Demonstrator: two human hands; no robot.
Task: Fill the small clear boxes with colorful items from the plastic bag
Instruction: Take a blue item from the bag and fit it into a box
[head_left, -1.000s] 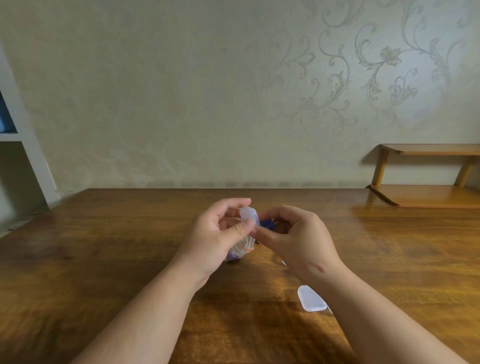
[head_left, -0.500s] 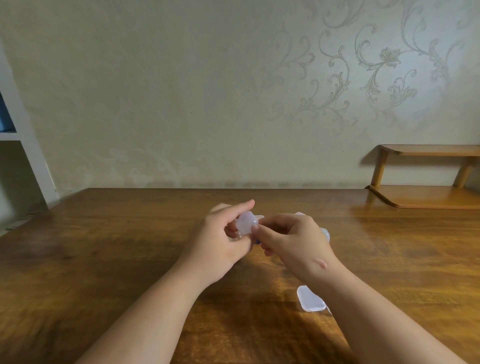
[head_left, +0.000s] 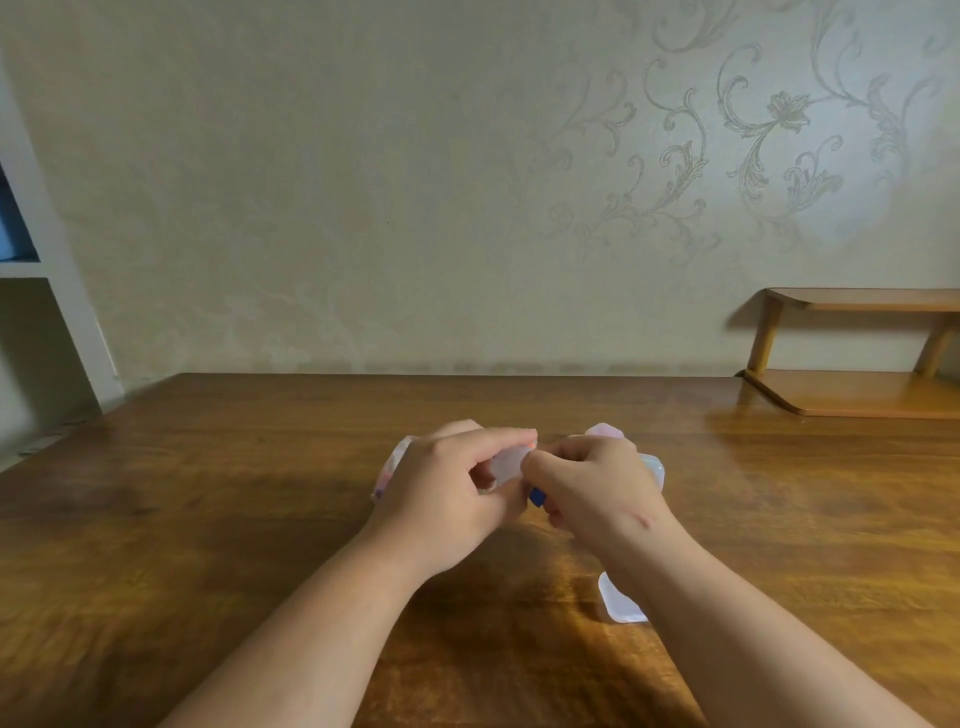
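Though still on box (head_left: 506, 464), hands (head_left: 447, 486) (head_left: 597, 488) lower.

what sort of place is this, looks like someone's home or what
Most likely a room in a home: a polished wooden table stands against a wall with scrolled floral wallpaper, a small wooden shelf sits at the far right, and white shelving stands at the left.
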